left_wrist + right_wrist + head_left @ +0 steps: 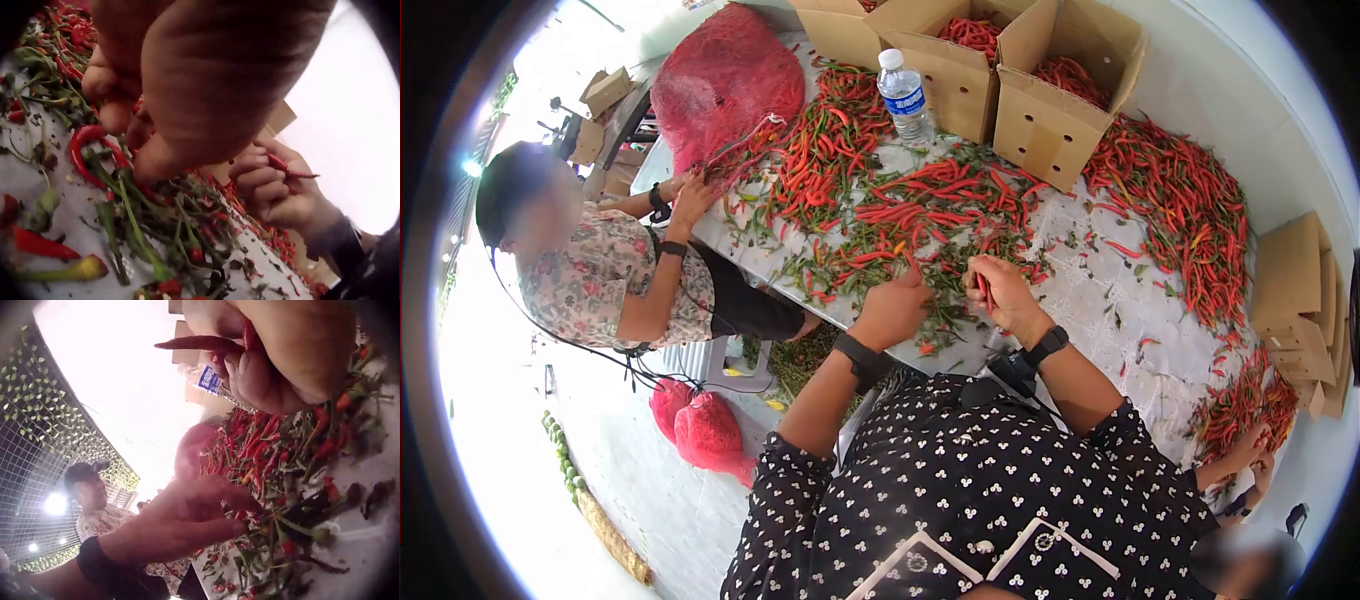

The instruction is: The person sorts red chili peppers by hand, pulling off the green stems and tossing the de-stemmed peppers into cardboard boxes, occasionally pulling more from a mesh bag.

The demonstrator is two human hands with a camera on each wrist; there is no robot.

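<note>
My left hand (895, 312) is low over the table's near edge, among red chili peppers and green stems. In the left wrist view, its bent fingertips (115, 117) are right at a curved red chili pepper (78, 150), with the thumb apart from them. To the right, my right hand (1005, 292) is raised above the table and grips red chili peppers (983, 287) in its curled fingers. One chili pepper (197, 342) sticks out past the fingers in the right wrist view. Loose chilies with stems and leaves (940, 205) spread in front of both hands.
Behind the pile stand a water bottle (905, 100) and cardboard boxes (1050, 120) of chilies. A red mesh sack (725, 85) lies at the far left, where another person (610, 260) works. More chilies (1180, 210) are heaped right; another person's hands (1250, 450) are beside them.
</note>
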